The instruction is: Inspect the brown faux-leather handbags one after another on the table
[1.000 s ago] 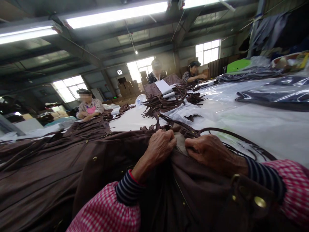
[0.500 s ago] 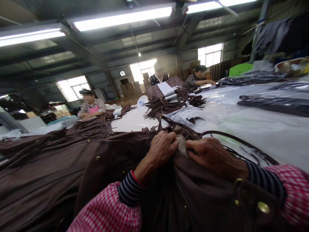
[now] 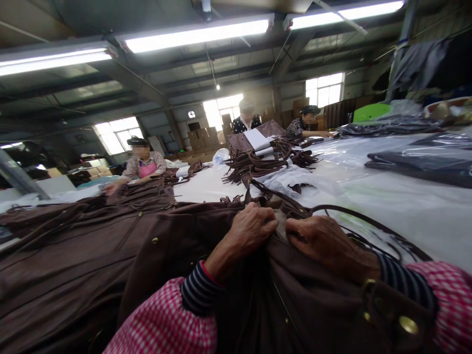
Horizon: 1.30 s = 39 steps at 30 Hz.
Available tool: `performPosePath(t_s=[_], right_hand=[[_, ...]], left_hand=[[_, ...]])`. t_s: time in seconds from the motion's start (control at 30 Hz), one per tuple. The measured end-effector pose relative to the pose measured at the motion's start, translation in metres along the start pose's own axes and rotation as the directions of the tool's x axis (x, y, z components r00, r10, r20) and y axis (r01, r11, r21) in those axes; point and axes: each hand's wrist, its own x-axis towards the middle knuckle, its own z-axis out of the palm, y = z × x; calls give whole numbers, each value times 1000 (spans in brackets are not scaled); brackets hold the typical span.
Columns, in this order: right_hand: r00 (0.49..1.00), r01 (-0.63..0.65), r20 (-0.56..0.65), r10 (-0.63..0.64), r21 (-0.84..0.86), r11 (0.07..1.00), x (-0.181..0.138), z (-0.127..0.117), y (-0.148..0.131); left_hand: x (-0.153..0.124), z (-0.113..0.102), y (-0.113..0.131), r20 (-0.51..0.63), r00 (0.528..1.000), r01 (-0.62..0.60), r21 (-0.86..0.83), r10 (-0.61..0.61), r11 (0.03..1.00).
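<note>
A dark brown bag [image 3: 309,290] with brass fittings and a zip lies in front of me. My left hand [image 3: 254,227] is closed on the gathered edge of its opening. Close beside it on the right, my right hand [image 3: 324,238] also grips the bag's edge, with its fingers curled under. A strip of beige lining [image 3: 280,222] shows between the two hands. Beyond my right hand, a thin brown strap [image 3: 354,210] loops out over the table. More brown bags [image 3: 92,260] lie flat and overlapping on the left. My fingertips are mostly hidden in the folds.
A stack of brown bags with white paper wraps [image 3: 258,142] stands ahead on the white table [image 3: 206,187]. Plastic-wrapped dark items [image 3: 424,157] lie on the right. One co-worker [image 3: 142,162] is at the left, another [image 3: 246,118] behind the stack, a third [image 3: 306,120] farther right.
My hands stay on the bag's edge, almost in the same place. The view has shifted slightly. The left co-worker's arm now reaches out to the left over the bags.
</note>
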Motion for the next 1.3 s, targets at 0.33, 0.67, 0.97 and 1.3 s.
performPosePath(t_s=[0.33, 0.67, 0.97, 1.3], right_hand=[[999, 9, 31, -5, -148, 989, 3, 9, -2], [995, -37, 90, 48, -126, 991, 5, 5, -9], [996, -11, 89, 25, -152, 988, 4, 9, -9], [997, -50, 48, 52, -41, 998, 2, 11, -4]], left_hand=[[0, 0, -10, 14, 999, -45, -87, 47, 995], [-1, 11, -3, 0, 998, -66, 185, 68, 980], [1, 2, -2, 87, 992, -98, 139, 87, 985], [7, 12, -13, 18, 999, -39, -354, 48, 935]])
